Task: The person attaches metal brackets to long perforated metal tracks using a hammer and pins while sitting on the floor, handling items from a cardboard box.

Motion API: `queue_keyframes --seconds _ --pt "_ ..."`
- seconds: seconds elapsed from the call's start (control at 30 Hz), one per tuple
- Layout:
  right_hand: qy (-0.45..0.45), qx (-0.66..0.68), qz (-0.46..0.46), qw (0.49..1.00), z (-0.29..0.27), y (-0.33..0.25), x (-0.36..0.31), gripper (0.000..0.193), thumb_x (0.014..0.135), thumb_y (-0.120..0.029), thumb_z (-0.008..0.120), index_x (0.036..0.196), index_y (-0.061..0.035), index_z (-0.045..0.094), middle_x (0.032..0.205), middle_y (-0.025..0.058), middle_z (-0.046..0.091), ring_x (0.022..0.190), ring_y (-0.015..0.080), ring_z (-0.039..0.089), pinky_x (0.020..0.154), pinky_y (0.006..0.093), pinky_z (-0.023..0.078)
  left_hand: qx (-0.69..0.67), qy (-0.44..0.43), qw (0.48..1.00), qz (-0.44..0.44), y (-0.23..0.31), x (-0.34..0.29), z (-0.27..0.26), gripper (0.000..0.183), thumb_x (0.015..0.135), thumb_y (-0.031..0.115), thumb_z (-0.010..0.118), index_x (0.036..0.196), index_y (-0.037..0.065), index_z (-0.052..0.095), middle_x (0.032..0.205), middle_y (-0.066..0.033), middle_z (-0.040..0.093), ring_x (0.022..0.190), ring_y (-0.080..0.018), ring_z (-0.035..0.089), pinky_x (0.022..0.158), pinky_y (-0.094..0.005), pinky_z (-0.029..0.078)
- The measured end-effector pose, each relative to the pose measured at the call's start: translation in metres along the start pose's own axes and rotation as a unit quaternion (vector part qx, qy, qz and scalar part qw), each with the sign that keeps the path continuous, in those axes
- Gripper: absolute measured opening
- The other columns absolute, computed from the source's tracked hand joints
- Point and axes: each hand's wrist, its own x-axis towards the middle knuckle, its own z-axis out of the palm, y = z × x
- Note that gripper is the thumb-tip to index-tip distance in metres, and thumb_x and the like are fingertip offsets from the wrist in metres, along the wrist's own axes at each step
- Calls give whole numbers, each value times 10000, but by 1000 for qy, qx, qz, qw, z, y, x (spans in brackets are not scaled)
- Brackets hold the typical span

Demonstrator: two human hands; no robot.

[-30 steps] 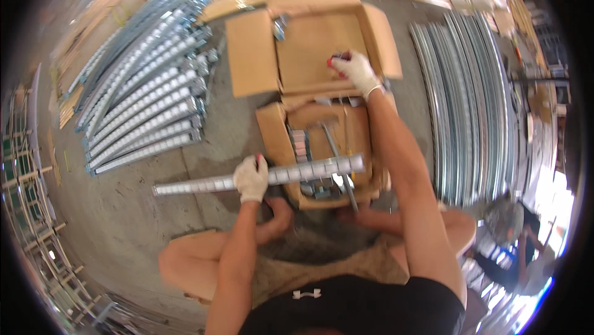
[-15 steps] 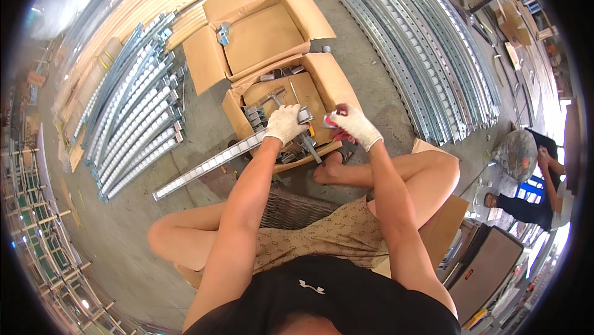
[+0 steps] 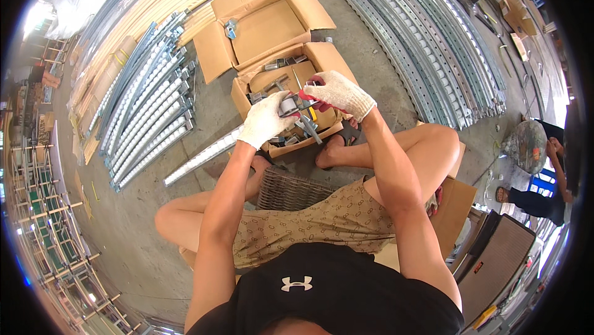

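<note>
Right hand point(image 3: 337, 95) has come in closer since half a second ago, and now it's up by the left hand point(image 3: 269, 119) at the end of the rail point(image 3: 207, 156), mid-frame. From where I'm standing, the left's wrapped round that rail, which slants from left of centre up over the open box point(image 3: 331, 64); the right's fingers are curled in, can't tell what they've got.

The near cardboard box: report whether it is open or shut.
Open: the near cardboard box has its side flaps spread outward, and loose metal parts show inside it.
</note>
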Motion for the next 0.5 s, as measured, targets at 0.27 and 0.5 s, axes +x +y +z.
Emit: queue_keyframes --seconds 0.27,0.5 --pt "137 69 -113 982 39 16 -16 562 917 -453 691 1122 69 681 780 120 703 696 156 661 647 324 541 -26 32 999 6 3 -6 -10 740 757 428 875 1369 80 647 1135 -171 742 981 -346 723 889 -416 566" --pt "164 -64 -160 971 44 -3 -21 621 970 -442 638 1219 126 604 909 279 732 898 383 738 844 442 562 31 69 997 10 2 -9 -13 751 753 493 859 1362 105 651 1137 -158 752 1011 -347 734 897 -426 574"
